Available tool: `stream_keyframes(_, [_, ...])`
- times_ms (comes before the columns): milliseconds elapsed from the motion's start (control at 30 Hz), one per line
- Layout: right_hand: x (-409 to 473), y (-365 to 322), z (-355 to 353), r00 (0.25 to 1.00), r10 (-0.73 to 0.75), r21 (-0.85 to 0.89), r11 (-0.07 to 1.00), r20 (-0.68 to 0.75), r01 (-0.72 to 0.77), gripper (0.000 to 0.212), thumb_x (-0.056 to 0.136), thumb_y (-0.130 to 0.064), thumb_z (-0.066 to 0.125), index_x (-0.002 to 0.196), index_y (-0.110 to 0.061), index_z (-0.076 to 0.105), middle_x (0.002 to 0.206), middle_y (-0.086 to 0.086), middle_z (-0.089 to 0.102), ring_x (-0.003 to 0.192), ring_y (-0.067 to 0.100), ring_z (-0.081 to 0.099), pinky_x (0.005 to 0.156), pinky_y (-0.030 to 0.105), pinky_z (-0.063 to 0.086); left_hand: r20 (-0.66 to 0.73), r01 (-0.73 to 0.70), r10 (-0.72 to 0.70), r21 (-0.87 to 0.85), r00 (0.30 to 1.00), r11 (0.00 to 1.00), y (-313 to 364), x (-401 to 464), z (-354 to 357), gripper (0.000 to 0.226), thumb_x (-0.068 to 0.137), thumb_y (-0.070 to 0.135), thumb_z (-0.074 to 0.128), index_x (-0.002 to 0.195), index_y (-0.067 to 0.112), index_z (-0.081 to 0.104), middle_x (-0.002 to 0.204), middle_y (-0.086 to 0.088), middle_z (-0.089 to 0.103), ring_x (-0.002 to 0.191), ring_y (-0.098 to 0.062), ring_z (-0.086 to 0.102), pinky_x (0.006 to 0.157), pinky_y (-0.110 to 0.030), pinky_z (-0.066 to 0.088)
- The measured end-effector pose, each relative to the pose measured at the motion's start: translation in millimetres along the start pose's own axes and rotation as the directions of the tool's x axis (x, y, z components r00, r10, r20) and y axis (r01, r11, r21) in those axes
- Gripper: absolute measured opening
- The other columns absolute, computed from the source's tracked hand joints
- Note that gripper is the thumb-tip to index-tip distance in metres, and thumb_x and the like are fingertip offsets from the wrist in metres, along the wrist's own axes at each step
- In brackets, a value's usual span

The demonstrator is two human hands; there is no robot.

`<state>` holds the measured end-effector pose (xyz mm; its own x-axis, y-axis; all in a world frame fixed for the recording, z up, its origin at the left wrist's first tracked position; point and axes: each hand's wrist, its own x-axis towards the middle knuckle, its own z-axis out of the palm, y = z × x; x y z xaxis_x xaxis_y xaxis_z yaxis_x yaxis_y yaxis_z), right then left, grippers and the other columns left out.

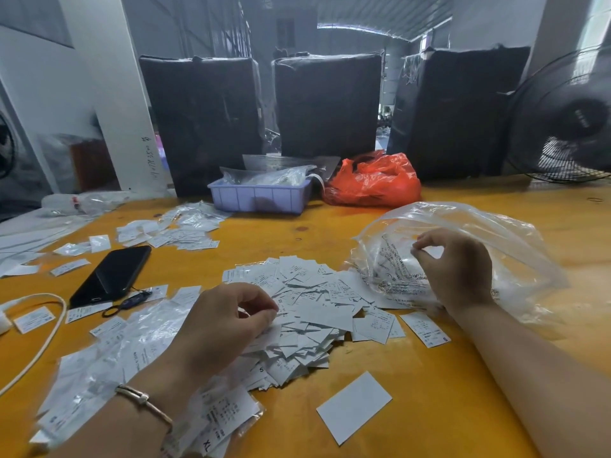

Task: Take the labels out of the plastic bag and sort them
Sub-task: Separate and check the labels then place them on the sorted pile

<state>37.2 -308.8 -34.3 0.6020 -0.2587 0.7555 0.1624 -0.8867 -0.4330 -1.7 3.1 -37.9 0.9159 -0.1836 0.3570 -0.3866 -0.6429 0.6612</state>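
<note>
Labels (307, 312): loose white heap at frame centre on the yellow table (429, 391). Left hand (218, 328), lower centre-left, rests on the heap's left edge, fingers curled, thumb and forefinger pinching at labels. Right hand (456, 269), centre right, fingers curled, pinching the clear plastic bag (463, 246), which lies crumpled just right of the heap. Black phone (110, 276) at left. Lavender tray (261, 196) and red bag (373, 180) at upper centre.

Beyond the yellow table (429, 408) stand 3 dark wrapped blocks (327, 104), a white pillar (109, 94) and a fan (568, 123).
</note>
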Motion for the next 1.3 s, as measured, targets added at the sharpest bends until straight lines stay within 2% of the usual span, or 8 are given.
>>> stream_keyframes(167, [0,-27,-8,0.993,0.096,0.206,0.975,-0.064,-0.081,0.01,0.081,-0.01,0.074,0.076,-0.007,0.065,0.067,0.001,0.061,0.058,0.021,0.055,0.059,0.028,0.044,0.004,-0.024,0.024,-0.018,1.0,1.0,2,-1,1,0.014,0.084,0.016,0.075,0.079,0.03,0.074,0.081,0.023,0.07,0.078,0.001,0.065,0.067,-0.013,0.052])
stream_keyframes(267, [-10,-55,-18,0.937,0.217,0.63,0.696,0.275,-0.346,0.011,0.085,-0.004,0.067,0.08,-0.005,0.057,0.074,0.014,0.066,0.054,0.014,0.053,0.052,0.029,0.045,0.003,-0.049,0.049,-0.061,0.999,0.997,5,0,0,0.006,0.083,0.036,0.075,0.089,0.033,0.073,0.085,0.021,0.069,0.085,0.003,0.064,0.067,-0.014,0.052])
stream_keyframes(367, [-28,-81,-19,0.83,0.102,0.689,0.507,0.548,-0.517,0.013,0.083,0.001,0.066,0.082,-0.003,0.053,0.069,0.012,0.066,0.046,0.01,0.049,0.043,0.02,0.04,0.084,-0.045,0.056,-0.121,0.995,0.992,10,0,1,0.05,0.072,0.073,0.065,0.111,0.043,0.064,0.104,0.03,0.065,0.1,0.01,0.06,0.071,-0.013,0.052])
stream_keyframes(600, [-54,-107,-8,0.785,-0.22,0.714,0.6,0.58,-0.36,0.023,0.078,-0.004,0.076,0.075,-0.002,0.053,0.064,0.009,0.067,0.044,0.018,0.055,0.045,0.029,0.042,0.209,-0.022,0.096,-0.33,0.973,0.944,20,-3,3,0.035,0.075,0.03,0.084,0.107,0.03,0.07,0.085,0.006,0.073,0.079,-0.003,0.068,0.068,-0.02,0.055])
stream_keyframes(867, [-49,-97,-4,0.856,-0.167,0.724,0.624,0.49,-0.293,0.019,0.077,-0.005,0.077,0.078,-0.005,0.058,0.061,0.002,0.059,0.046,0.017,0.049,0.047,0.036,0.042,0.11,0.057,-0.024,-0.308,0.994,0.95,18,-3,0,0.018,0.08,0.017,0.08,0.096,0.024,0.074,0.075,-0.001,0.071,0.068,-0.006,0.064,0.063,-0.016,0.049])
stream_keyframes(1000, [-39,-78,0,0.913,-0.086,0.53,0.834,0.4,-0.154,0.014,0.08,-0.013,0.074,0.09,-0.015,0.064,0.074,-0.004,0.064,0.062,0.012,0.059,0.059,0.04,0.054,0.018,0.165,-0.17,-0.36,0.985,0.918,9,0,-2,0.009,0.085,0.01,0.074,0.081,0.018,0.076,0.07,0.004,0.072,0.065,-0.001,0.063,0.058,-0.01,0.046])
stream_keyframes(1133, [-37,-68,5,0.759,-0.223,0.318,0.948,0.611,0.023,0.038,0.077,-0.034,0.077,0.112,-0.029,0.064,0.114,-0.014,0.061,0.106,0.002,0.053,0.093,0.028,0.045,-0.078,0.181,-0.232,-0.41,0.97,0.894,7,2,-7,0.008,0.086,0.014,0.072,0.079,0.017,0.074,0.071,0.0,0.07,0.064,-0.004,0.06,0.056,-0.012,0.047])
stream_keyframes(1300, [-41,-77,6,0.655,-0.372,0.236,0.928,0.658,0.29,0.037,0.074,-0.055,0.072,0.103,-0.032,0.073,0.118,-0.022,0.057,0.113,0.001,0.041,0.096,0.032,0.037,-0.074,0.183,-0.247,-0.478,0.966,0.859,11,2,-8,0.004,0.086,0.013,0.072,0.083,0.011,0.071,0.075,-0.004,0.074,0.066,-0.01,0.066,0.062,-0.021,0.049])
